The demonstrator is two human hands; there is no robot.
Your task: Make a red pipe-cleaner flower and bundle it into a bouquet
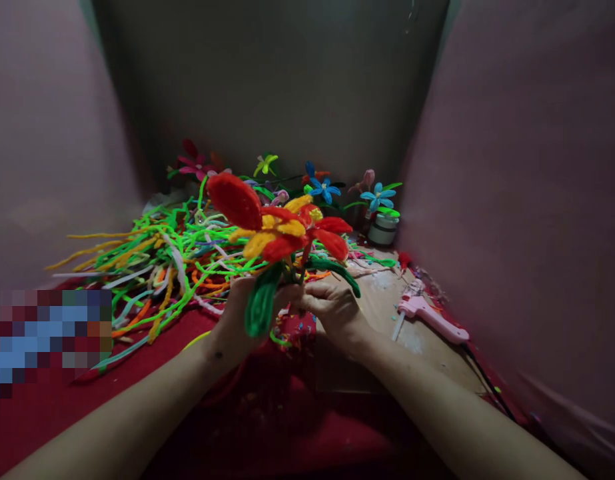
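Left hand and right hand close together, fingers clamped on the thin, dark stems of a red-and-yellow flower piece in fuzzy, pipe-cleaner-like material. Held up above the worktop, petals uppermost, just over the fingers. Partly hidden, the left fingers, behind a drooping, dark green fuzzy leaf; to the right, over the right hand, another dark green leaf, long and curved.

Behind and to the left, a loose, tangled heap of green, orange, yellow and white fuzzy strips. Beyond, at the back, a light blue fuzzy flower above a pale, dark-banded jar. Near the right forearm, a pale pink glue gun, lying on a flat tan board. Underneath, a deep red covering.
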